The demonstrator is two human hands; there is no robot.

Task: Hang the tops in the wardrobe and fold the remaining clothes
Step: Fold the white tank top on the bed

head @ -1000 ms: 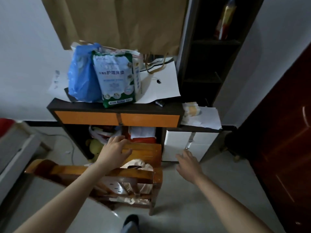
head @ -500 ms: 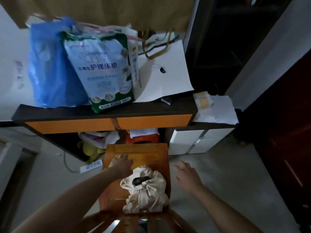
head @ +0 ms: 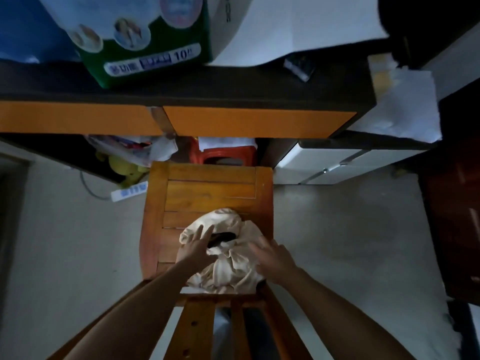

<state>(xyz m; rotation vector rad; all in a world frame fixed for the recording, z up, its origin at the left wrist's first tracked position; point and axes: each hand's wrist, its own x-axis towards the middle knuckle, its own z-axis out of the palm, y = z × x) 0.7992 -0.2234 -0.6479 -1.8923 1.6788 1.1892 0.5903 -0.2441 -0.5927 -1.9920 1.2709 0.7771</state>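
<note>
A crumpled cream-coloured garment point(head: 228, 266) lies in a heap on the seat of a wooden chair point(head: 207, 188) directly below me. A small dark item point(head: 222, 238) sits in a fold on top of the heap. My left hand point(head: 196, 246) rests on the left side of the cloth with its fingers spread and straight. At the heap's right edge my right hand point(head: 272, 257) touches the cloth, fingers extended. Neither hand grips the fabric. The wardrobe is not in sight.
A dark desk with orange drawer fronts point(head: 254, 122) stands just beyond the chair, bearing a green-and-white package point(head: 145, 40) and white paper point(head: 298, 24). Under it are a red stool point(head: 223, 154), a yellow toy point(head: 124, 165) and a power strip point(head: 130, 191). A white cabinet point(head: 337, 162) stands right.
My view has closed in and tilted down over the chair. Both hands moved from beside the heap onto the cream garment, the left from the seat, the right from the air at the right.
</note>
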